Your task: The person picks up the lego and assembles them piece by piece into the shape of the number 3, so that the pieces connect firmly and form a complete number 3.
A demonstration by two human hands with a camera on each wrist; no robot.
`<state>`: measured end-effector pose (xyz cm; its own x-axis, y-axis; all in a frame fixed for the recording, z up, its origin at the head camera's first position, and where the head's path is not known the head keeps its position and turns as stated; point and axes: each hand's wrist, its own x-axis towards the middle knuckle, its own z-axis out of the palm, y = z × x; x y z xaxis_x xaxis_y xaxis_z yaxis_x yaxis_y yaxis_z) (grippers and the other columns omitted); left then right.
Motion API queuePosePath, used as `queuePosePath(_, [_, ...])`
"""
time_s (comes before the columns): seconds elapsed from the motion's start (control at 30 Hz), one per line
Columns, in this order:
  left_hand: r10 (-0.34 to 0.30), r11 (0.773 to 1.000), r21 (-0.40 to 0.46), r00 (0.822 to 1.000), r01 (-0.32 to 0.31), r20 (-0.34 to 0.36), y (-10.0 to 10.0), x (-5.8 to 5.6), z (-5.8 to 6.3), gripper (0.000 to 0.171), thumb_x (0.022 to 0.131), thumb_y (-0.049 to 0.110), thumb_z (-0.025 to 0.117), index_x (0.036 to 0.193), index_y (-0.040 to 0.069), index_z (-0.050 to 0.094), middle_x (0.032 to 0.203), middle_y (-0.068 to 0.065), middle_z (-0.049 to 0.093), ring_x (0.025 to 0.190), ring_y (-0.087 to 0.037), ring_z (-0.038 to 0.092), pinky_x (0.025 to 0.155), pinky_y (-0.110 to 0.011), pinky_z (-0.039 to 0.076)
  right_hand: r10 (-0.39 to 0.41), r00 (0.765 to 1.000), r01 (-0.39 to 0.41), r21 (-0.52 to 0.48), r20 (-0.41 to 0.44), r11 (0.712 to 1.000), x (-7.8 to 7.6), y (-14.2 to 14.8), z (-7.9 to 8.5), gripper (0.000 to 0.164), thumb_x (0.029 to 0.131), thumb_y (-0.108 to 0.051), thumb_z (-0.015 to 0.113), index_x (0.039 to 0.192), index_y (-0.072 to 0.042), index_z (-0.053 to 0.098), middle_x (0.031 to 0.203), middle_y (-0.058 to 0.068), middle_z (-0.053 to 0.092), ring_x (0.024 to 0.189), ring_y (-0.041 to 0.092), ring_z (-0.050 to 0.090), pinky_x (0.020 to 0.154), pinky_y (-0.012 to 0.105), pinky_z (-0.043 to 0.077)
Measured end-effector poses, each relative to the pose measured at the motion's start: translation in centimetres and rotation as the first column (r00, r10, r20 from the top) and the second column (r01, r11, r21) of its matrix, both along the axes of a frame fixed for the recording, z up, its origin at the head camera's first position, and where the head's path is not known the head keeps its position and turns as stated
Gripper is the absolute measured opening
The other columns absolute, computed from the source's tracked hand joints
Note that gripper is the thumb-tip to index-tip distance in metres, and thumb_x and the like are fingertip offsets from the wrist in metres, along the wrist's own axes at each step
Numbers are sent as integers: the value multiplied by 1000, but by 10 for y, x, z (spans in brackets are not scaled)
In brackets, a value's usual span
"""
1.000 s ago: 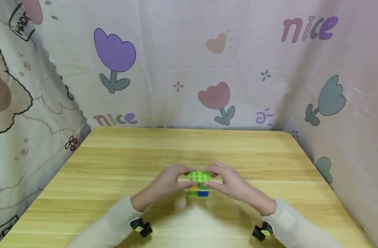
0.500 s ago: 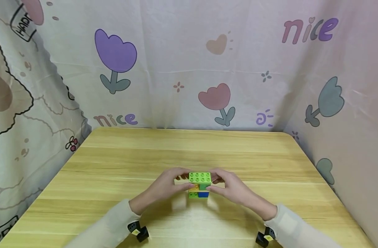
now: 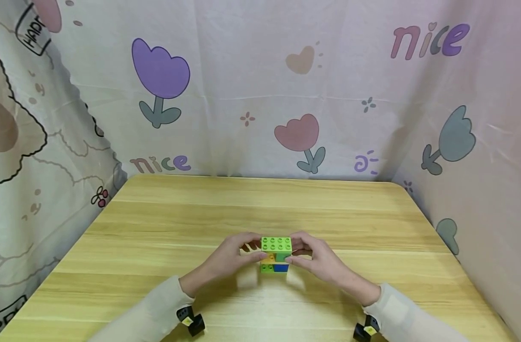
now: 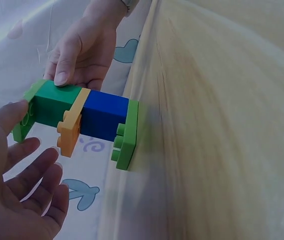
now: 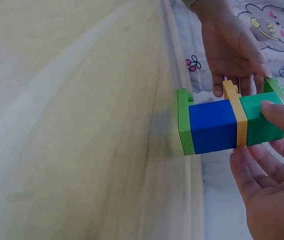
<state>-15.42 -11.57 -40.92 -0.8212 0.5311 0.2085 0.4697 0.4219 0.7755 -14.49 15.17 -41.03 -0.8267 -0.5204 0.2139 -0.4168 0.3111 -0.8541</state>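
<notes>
A stack of toy building blocks (image 3: 280, 268) stands on the table between both hands. From the bottom it has a light-green studded plate (image 4: 127, 137), a blue block (image 5: 213, 126), a yellow-orange plate (image 5: 236, 115), a dark-green block (image 4: 57, 104) and a light-green eight-stud top plate (image 3: 276, 244). My left hand (image 3: 230, 256) grips the stack's upper left end between thumb and index finger; its other fingers spread loosely. My right hand (image 3: 317, 256) holds the upper right, thumb on the dark-green block and fingers behind. Far-side fingertips are partly hidden in the head view.
The wooden table (image 3: 183, 204) spreads around the stack, with bare wood on all sides. A printed fabric curtain (image 3: 234, 57) hangs behind the table and along both sides. A small black camera (image 3: 191, 320) sits on the left wrist, another camera (image 3: 366, 327) on the right.
Both hands have shifted slightly lower and nearer the wearer. Fingers that reached over the top plate's rear corners now lie at its sides. The stack stays about where it was.
</notes>
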Motion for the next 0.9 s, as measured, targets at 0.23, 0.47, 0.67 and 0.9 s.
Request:
queuePosePath(0.23, [22,1000,10,998,-22,53,1,-2,-2,44,93,42,65,125,12,64,101,9,64,93,-11,58,83,-31,50,-47,998,46,21,37,999,-1,-3,2,39,90,-9,70,127,-9,56,113,3,67,99,20,64,88,33,51])
queuePosePath(0.47, [36,999,3,996,-37,84,3,-6,-6,42,90,40,70,122,13,65,106,6,63,94,-12,57,81,-31,50,-37,997,39,-32,68,999,-1,-6,11,35,93,-7,67,126,-6,56,112,10,67,99,25,64,85,30,52])
queuePosePath(0.67, [39,999,14,994,-41,106,6,-7,-8,38,87,35,75,116,12,67,103,5,61,92,-14,56,79,-30,51,-23,995,29,-60,102,998,-11,-2,-1,38,93,-22,69,127,-12,56,112,4,66,99,22,64,84,30,53])
queuePosePath(0.9, [50,999,-3,995,-50,90,7,-11,-12,40,86,33,77,118,10,67,104,4,62,92,-14,56,79,-29,51,-54,992,60,-48,119,997,-16,-3,-2,39,94,-24,67,129,-10,55,112,6,65,100,21,64,85,29,52])
